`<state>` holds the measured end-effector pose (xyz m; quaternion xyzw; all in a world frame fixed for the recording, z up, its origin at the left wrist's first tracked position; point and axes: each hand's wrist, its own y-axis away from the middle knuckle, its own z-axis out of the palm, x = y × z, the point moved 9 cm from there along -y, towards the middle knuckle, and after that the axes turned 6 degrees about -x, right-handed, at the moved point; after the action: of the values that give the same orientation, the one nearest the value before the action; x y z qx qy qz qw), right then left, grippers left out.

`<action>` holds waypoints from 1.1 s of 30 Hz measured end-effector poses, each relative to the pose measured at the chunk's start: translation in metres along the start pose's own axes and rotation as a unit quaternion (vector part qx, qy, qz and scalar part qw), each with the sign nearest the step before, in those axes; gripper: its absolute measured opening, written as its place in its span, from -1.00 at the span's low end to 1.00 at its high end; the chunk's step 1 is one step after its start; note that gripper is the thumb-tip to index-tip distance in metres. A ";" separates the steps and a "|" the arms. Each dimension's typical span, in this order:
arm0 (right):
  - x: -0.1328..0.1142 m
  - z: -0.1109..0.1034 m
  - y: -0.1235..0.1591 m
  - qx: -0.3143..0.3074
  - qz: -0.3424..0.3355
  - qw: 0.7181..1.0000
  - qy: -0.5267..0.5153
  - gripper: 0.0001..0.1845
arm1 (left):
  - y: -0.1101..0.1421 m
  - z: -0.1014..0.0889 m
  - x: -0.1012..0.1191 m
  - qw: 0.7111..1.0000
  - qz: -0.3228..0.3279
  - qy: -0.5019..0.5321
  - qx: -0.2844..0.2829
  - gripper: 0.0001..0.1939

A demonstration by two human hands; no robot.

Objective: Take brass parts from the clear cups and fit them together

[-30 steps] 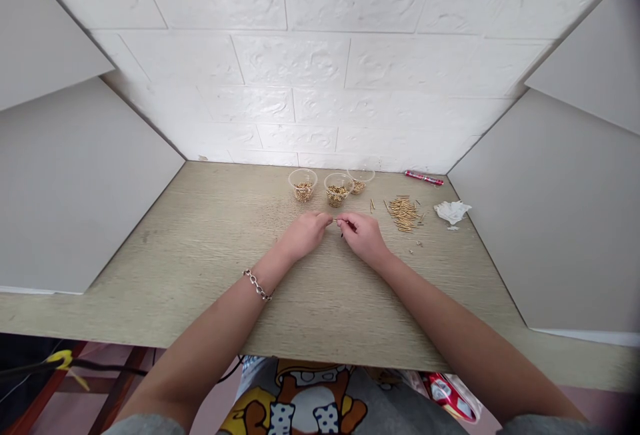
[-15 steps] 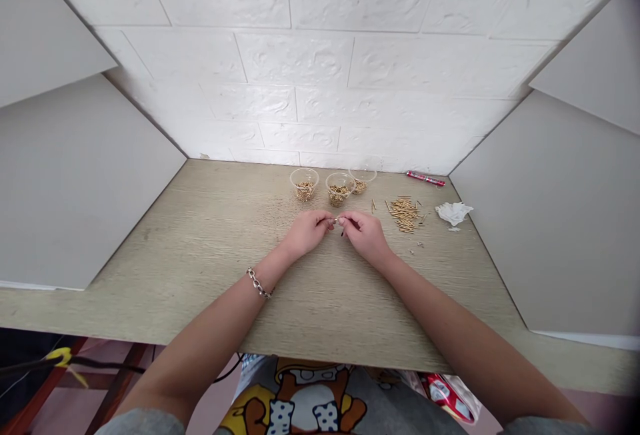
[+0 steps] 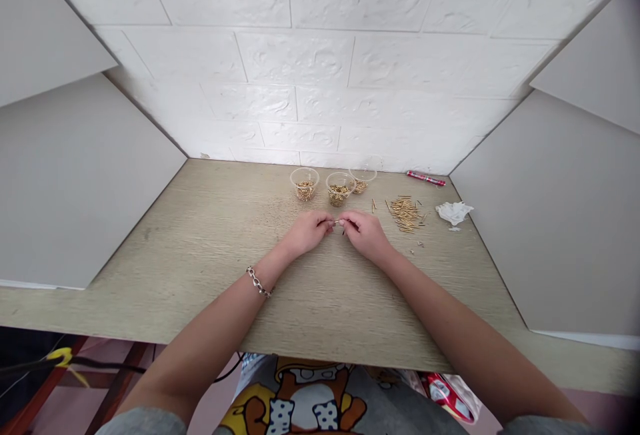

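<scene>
My left hand (image 3: pixel 306 232) and my right hand (image 3: pixel 366 235) meet fingertip to fingertip over the middle of the wooden table (image 3: pixel 210 248). Both are closed in a pinch on a tiny thin metal pin (image 3: pixel 339 222) held between them. A chain bracelet (image 3: pixel 258 282) sits on my left wrist. Just beyond the hands stand three clear plastic cups (image 3: pixel 339 188) with small brass-coloured pieces in them. A loose pile of brass pins (image 3: pixel 404 213) lies to the right of my right hand.
A crumpled white tissue (image 3: pixel 453 212) lies at the right, near the grey side panel (image 3: pixel 550 208). A red pen (image 3: pixel 424 178) rests by the white brick-pattern back wall. Another grey panel (image 3: pixel 75 182) closes the left side. A few stray pins lie near the pile.
Both hands stay pinched together at the same spot, with only small finger shifts. The view tilted very slightly.
</scene>
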<state>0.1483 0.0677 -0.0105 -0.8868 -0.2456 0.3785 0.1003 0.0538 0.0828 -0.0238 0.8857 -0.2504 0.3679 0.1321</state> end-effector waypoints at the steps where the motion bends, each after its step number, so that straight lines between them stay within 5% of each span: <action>1: 0.001 0.001 0.000 -0.008 -0.001 1.000 0.004 -0.84 | 0.000 0.000 -0.001 1.000 0.001 -0.003 -0.003 -0.76; 10: 0.006 0.005 -0.003 -0.061 0.021 0.997 -0.032 -0.85 | -0.003 0.006 -0.007 0.999 0.009 0.034 -0.027 -0.77; 33: 0.015 0.003 -0.001 0.022 0.095 0.990 -0.104 -0.83 | -0.001 0.002 -0.010 0.994 -0.062 0.077 0.038 -0.78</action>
<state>0.1546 0.0763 -0.0220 -0.8596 -0.1613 0.4815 0.0573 0.0496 0.0868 -0.0326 0.8728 -0.1695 0.4357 0.1401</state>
